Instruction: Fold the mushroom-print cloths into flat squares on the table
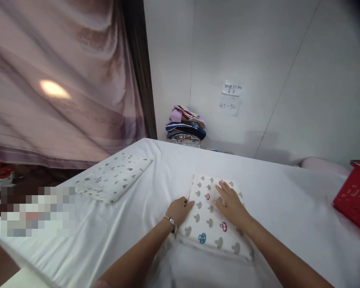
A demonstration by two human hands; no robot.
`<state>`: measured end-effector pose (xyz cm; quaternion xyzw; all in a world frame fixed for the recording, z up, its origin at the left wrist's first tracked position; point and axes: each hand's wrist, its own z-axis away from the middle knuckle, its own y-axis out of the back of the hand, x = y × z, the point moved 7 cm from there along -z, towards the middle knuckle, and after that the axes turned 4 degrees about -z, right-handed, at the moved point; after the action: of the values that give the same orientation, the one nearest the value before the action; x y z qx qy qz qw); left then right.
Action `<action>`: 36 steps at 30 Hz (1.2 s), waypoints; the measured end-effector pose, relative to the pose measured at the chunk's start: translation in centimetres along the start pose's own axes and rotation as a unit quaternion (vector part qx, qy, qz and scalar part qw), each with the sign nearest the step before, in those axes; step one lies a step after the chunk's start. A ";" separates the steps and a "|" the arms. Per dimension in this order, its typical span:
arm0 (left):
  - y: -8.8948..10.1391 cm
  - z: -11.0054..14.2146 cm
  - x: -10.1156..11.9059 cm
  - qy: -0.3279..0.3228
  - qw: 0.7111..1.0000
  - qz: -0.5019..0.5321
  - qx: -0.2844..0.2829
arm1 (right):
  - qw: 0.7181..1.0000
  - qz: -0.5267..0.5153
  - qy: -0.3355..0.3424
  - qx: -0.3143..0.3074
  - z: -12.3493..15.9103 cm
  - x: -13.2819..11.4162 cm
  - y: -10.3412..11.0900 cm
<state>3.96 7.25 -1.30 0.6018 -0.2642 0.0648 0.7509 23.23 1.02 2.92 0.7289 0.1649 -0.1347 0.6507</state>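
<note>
A folded white cloth (210,216) printed with grey, red and blue mushrooms lies flat in front of me on the white-covered bed-like surface (132,240). My left hand (180,212), with a bracelet on the wrist, is at the cloth's left edge; its thumb rests on top and its other fingers curl at the side, partly hidden. Flat on the upper right part of the cloth lies my right hand (232,206), fingers stretched out and spread. To the left is a second folded white cloth (115,176) with small dark prints.
A red box or basket (355,196) stands at the right edge. Behind the far edge rises a stack of folded fabrics (186,126) against the grey wall (243,48). Handwritten paper notes (231,98) hang there. A pinkish curtain (63,48) covers the left; a blurred-out patch sits below it.
</note>
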 end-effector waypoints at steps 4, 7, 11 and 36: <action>0.1 0.7 -0.5 0.010 0.999 0.050 0.014 | 1.000 0.002 0.022 -0.020 -2.6 -2.3 0.0; 0.1 1.2 -0.6 0.009 0.997 0.072 0.026 | 0.999 0.013 0.037 0.022 -5.3 -3.8 0.2; 0.0 1.4 -0.6 0.000 0.996 0.078 0.032 | 0.998 0.045 -0.009 0.049 -8.6 -4.1 -1.9; 0.1 1.6 -0.9 -0.008 0.988 0.147 0.045 | 0.999 -0.014 -0.027 -0.022 -4.4 -1.0 -2.5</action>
<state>2.63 5.94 -1.47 0.5903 -0.3525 0.1817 0.7031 21.17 5.55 1.61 0.7080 0.1607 -0.1601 0.6688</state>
